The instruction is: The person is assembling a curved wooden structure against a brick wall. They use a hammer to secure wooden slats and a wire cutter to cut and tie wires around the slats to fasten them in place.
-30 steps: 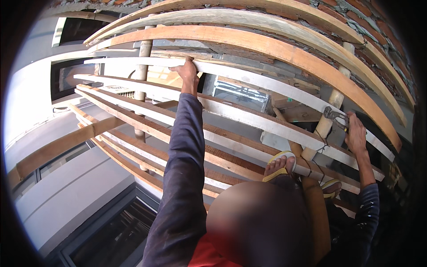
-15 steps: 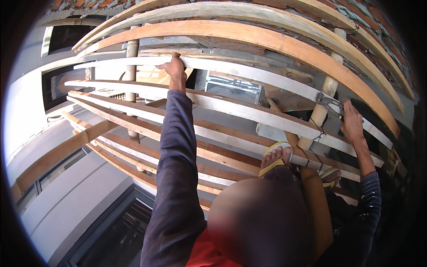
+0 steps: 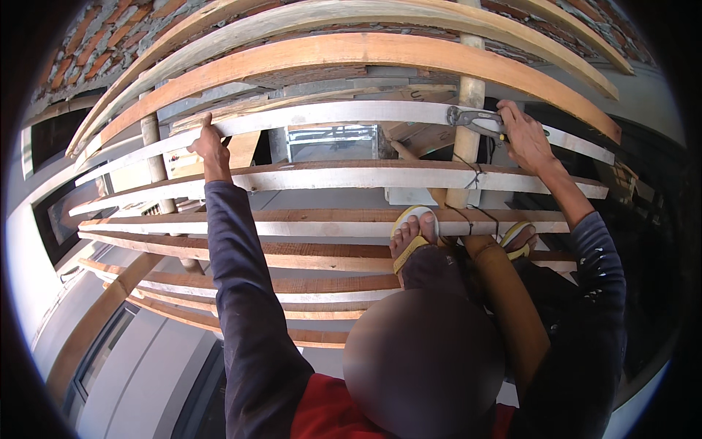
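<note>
My left hand is closed round a long white-faced wooden batten, its thumb pointing out to the side. Farther right along the same batten, my right hand grips the handles of dark pincers. Their head lies against the batten where it passes a bamboo pole. Those right fingers also rest at the batten's upper edge; how tightly the pincers' handles are pressed together is hidden. Just below, dark wire ties bind the neighbouring batten to the pole.
My sandalled feet stand among the lower battens beside a thick bamboo pole. An orange-toned batten curves across above. Another bamboo pole crosses at left. Gaps between battens show lower surfaces. A brick wall rises beyond.
The view has turned, so the battens lie more level and both hands appear farther left. My left hand still holds the batten, and my right still holds the pincers at the bamboo pole.
</note>
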Available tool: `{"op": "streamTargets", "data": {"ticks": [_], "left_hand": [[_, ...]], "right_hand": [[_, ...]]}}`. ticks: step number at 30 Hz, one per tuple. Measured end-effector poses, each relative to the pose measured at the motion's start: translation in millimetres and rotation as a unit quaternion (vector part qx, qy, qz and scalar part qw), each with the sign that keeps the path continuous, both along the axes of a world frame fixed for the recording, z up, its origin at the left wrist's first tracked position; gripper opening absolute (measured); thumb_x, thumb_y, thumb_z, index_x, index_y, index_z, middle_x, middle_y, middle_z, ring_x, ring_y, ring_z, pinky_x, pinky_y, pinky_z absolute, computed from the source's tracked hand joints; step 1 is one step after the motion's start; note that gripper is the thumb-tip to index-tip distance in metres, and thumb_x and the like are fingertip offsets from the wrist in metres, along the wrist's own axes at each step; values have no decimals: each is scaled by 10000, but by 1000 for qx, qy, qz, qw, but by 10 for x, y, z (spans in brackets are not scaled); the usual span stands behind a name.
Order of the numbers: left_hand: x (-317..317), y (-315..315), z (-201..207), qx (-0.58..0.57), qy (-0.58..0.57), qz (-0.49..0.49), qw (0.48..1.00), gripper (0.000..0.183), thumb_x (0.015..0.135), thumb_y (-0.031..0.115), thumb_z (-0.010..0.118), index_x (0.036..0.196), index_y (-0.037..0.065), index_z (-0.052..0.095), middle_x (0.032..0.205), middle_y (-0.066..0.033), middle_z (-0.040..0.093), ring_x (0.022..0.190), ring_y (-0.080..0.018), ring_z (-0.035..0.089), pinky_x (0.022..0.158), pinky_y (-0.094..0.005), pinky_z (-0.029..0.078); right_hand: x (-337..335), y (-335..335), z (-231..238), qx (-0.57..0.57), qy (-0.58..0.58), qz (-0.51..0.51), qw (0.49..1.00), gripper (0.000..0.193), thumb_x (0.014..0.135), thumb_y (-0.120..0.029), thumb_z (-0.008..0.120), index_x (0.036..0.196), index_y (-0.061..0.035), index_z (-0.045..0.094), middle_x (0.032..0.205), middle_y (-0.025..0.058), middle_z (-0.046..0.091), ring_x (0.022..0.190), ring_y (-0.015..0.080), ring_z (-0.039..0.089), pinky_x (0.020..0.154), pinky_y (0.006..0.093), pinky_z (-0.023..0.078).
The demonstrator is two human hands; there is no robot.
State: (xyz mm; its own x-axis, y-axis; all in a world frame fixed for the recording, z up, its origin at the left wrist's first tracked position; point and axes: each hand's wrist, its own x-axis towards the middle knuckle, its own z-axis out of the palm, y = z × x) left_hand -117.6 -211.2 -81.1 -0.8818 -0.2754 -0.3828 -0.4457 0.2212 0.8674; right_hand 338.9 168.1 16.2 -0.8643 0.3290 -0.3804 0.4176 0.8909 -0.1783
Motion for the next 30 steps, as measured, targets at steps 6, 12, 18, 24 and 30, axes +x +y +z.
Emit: {"op": "streamTargets", "data": {"ticks": [6, 12, 18, 24, 30], "left_hand": [[-113, -94, -65, 10, -45, -48, 998, 767, 728, 106, 663, 1196, 23, 61, 786, -97, 498, 653, -209, 506, 570, -430, 493], [-27, 48, 45, -33, -45, -17, 998, 891, 726, 105, 619, 1252, 27, -97, 906, -138, 515, 759, -257, 549, 657, -482, 514], [-21, 1, 23, -30, -43, -42, 998, 981, 718, 107, 618, 1275, 17, -185, 855, -127, 519, 746, -252, 558, 683, -488, 518], [20, 29, 81, -52, -42, -33, 997, 919, 717, 108, 626, 1262, 4, -106, 799, -112, 504, 711, -239, 554, 682, -485, 518], [88, 90, 161, -65, -38, -31, 997, 833, 730, 109, 626, 1229, -25, -28, 805, -116, 502, 725, -251, 568, 681, -464, 533]], "right_hand": [[59, 60, -103, -9, 12, 7, 1000, 475, 615, 69, 606, 1035, -14, 401, 1054, 150, 487, 901, 384, 562, 738, 460, 477], [50, 44, -82, -2, 6, 3, 1000, 439, 613, 60, 622, 974, -24, 386, 957, 150, 510, 884, 383, 569, 702, 463, 479], [92, 40, -116, 2, 2, -7, 1000, 414, 626, 58, 602, 970, -23, 387, 939, 148, 504, 880, 380, 568, 693, 473, 471], [58, -5, -32, 11, -4, 10, 1000, 389, 640, 53, 583, 971, -19, 391, 952, 150, 490, 894, 372, 559, 700, 477, 469], [95, 6, -80, -12, 16, 4, 1000, 379, 648, 52, 578, 977, -8, 399, 979, 151, 478, 904, 368, 553, 710, 480, 463]]}}
